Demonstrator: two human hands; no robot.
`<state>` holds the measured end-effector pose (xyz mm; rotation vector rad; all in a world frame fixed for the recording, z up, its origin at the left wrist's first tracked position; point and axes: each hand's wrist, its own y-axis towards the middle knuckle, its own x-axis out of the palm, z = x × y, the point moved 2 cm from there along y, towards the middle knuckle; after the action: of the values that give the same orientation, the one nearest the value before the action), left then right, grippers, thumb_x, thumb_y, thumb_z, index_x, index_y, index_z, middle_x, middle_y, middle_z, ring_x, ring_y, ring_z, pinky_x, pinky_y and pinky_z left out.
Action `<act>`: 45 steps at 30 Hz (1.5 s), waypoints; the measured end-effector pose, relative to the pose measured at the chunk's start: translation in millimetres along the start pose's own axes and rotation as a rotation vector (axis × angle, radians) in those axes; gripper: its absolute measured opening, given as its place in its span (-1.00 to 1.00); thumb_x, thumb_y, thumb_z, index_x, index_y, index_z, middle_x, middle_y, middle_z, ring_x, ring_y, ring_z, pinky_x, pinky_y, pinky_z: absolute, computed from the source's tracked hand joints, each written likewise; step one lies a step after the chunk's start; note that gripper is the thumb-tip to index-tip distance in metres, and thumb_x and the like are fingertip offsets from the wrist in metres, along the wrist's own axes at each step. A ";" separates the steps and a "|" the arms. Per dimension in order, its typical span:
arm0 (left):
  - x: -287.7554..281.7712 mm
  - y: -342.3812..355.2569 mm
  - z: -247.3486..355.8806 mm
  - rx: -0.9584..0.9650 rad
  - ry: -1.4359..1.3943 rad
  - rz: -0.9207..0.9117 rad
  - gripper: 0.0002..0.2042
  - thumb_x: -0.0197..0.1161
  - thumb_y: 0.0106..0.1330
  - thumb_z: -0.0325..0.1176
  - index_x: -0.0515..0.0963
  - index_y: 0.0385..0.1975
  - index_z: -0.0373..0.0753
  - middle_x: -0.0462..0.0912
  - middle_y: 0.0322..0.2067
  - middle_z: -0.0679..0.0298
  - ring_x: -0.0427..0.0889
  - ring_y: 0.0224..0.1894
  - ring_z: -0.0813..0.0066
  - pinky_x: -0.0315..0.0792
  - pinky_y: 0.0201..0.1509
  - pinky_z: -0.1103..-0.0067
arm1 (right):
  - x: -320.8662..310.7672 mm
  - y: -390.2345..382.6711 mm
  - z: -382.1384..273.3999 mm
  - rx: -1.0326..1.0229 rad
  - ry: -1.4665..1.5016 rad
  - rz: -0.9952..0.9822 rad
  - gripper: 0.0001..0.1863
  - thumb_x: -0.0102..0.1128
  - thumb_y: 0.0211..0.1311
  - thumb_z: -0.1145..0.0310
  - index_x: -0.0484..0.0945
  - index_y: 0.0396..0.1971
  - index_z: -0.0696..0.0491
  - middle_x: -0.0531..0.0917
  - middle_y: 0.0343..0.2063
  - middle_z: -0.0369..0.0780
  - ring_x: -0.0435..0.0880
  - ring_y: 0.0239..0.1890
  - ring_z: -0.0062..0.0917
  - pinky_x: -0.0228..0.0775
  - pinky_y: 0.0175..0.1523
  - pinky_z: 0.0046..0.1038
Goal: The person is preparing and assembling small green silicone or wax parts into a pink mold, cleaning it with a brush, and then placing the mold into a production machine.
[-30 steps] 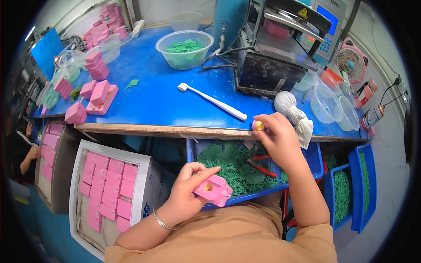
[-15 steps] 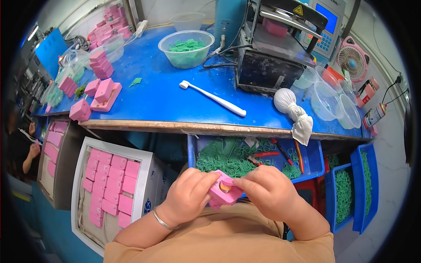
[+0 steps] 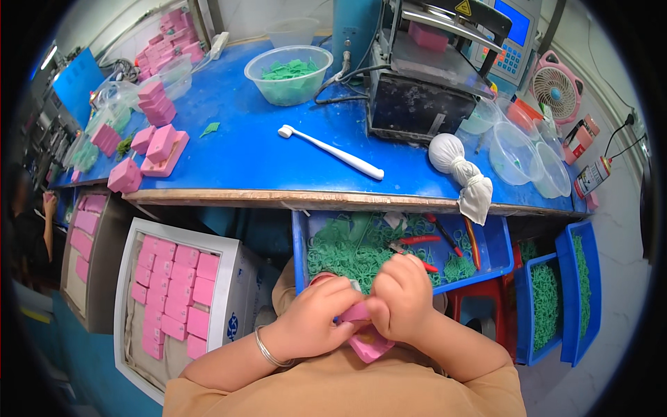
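Note:
Just in front of my body, both hands work on a pink rubber mould (image 3: 368, 345), which is tilted and bent partly open. Its inner face shows a yellowish patch. My left hand (image 3: 309, 318) is closed on the mould's left side, fingers curled over the upper edge. With thumb and bent fingers together, my right hand (image 3: 405, 295) grips its upper right part. What lies beneath the right fingers is hidden. Beyond the hands is a blue tray (image 3: 300, 254) of small green ring-shaped pieces (image 3: 347, 247), with red-handled pliers (image 3: 420, 240) on them.
On the blue bench (image 3: 250, 153) lie a white long-handled brush (image 3: 333, 151) and a tied white cloth bag (image 3: 458, 167). A bowl (image 3: 288, 94) holds green pieces, beside a black press (image 3: 410, 104). Pink moulds fill a white box (image 3: 233, 278). Blue bins (image 3: 577, 299) stand right.
The mould has come down closer to my body and turned. My right hand has moved from pinching its right edge to a fist-like grip over its top.

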<state>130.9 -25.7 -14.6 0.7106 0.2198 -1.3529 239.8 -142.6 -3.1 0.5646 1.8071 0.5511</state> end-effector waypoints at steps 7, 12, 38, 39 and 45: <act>9.0 -5.3 -7.1 -0.363 -0.653 -0.009 -0.74 0.31 0.09 -0.40 0.45 -0.26 -0.32 0.48 -0.38 0.34 0.46 -0.29 0.60 0.36 -0.24 0.63 | 27.2 -7.5 32.2 0.796 1.412 -0.143 -0.70 0.00 0.28 0.20 0.43 -0.50 0.12 0.44 -0.52 -0.40 0.38 -0.40 -0.79 0.25 -0.33 -0.63; 5.3 -5.2 -19.9 -0.441 -0.787 0.244 -0.77 0.18 0.22 -0.38 0.44 -0.21 -0.35 0.49 -0.28 0.28 0.44 -0.22 0.57 0.32 -0.10 0.62 | 14.5 -8.4 22.2 0.703 1.248 -0.067 -0.84 0.13 0.12 0.49 0.41 -0.31 0.16 0.43 -0.40 -0.32 0.44 -0.33 -0.69 0.35 -0.20 -0.59; 9.6 -0.1 -8.1 -0.314 -1.013 0.191 -0.53 0.02 0.24 -0.45 0.15 0.16 -0.33 0.32 0.10 0.07 0.38 0.12 0.32 0.29 0.18 0.39 | 1.3 -9.6 4.1 0.537 0.562 0.056 -0.67 0.33 -0.09 0.48 0.41 -0.30 0.16 0.50 -0.43 -0.21 0.50 -0.42 -0.53 0.38 -0.32 -0.56; 9.9 -1.2 -8.8 -0.334 -0.977 0.188 -0.53 0.07 0.24 -0.46 0.17 0.15 -0.33 0.34 0.09 0.07 0.39 0.11 0.33 0.32 0.16 0.40 | 4.2 -12.5 6.2 0.601 0.650 0.056 -0.67 0.34 -0.09 0.48 0.40 -0.31 0.15 0.50 -0.43 -0.23 0.49 -0.42 -0.57 0.37 -0.32 -0.58; 7.7 -5.3 -11.6 -0.287 -0.877 0.180 -0.58 0.15 0.23 -0.46 0.26 0.08 -0.35 0.40 0.02 0.11 0.43 0.06 0.36 0.37 0.11 0.44 | 8.2 -16.6 9.1 0.810 1.071 0.045 -0.61 0.38 -0.11 0.43 0.37 -0.30 0.10 0.47 -0.37 -0.30 0.42 -0.35 -0.68 0.28 -0.23 -0.64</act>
<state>130.6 -25.4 -29.6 -0.1349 -0.3409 -1.3073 244.4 -149.5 -22.0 0.9503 3.0799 0.0827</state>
